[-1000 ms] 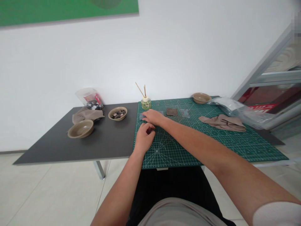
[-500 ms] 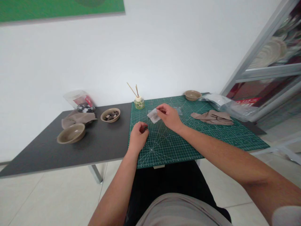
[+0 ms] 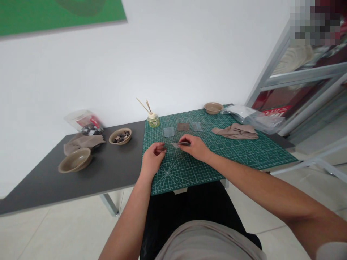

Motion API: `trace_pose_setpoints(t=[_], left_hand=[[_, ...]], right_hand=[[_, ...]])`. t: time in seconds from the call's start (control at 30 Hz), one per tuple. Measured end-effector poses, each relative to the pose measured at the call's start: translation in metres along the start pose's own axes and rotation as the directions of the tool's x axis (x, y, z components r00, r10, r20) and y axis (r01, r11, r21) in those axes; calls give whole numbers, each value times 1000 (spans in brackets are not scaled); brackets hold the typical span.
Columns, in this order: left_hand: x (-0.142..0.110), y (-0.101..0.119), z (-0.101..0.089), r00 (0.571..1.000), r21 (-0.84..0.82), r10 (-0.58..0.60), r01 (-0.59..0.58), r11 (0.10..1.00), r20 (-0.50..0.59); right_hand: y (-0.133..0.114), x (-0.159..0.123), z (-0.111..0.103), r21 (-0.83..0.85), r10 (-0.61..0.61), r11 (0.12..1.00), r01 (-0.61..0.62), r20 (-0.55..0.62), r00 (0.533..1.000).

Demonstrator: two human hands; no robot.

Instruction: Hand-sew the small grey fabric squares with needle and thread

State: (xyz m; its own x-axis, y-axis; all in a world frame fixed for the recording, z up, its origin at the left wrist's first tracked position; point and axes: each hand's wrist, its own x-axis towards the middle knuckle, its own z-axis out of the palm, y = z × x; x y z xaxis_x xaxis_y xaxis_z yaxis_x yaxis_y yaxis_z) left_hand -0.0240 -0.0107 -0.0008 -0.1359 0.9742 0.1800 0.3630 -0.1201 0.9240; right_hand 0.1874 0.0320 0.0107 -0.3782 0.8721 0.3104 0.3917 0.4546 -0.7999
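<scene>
The thin sheet (image 3: pixel 175 144) has tilted, pinched in the right hand (image 3: pixel 197 147).

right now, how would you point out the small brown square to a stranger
Find the green gridded cutting mat. Toward its far edge, right of the clear bottle holding sticks, runs a row of three. The small brown square is the middle one, between two pale bluish squares.

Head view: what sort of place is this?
Probably an indoor craft workspace: a green cutting mat on a dark table, a bowl of small dark and pale pieces, and a reed diffuser by a white wall.
</scene>
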Motion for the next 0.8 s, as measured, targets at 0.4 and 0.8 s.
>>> trace_pose_setpoints(t=[0.4,0.8], left_hand=[[-5,7,0,998,159,57,-57,986,3],[-7,31,12,958,389,206,-270,881,199]], right_hand=[[3,-2,-2,-92,-9,996,5,-41,999],[-7,-1,2,-212,-202,962,171,-130,971]])
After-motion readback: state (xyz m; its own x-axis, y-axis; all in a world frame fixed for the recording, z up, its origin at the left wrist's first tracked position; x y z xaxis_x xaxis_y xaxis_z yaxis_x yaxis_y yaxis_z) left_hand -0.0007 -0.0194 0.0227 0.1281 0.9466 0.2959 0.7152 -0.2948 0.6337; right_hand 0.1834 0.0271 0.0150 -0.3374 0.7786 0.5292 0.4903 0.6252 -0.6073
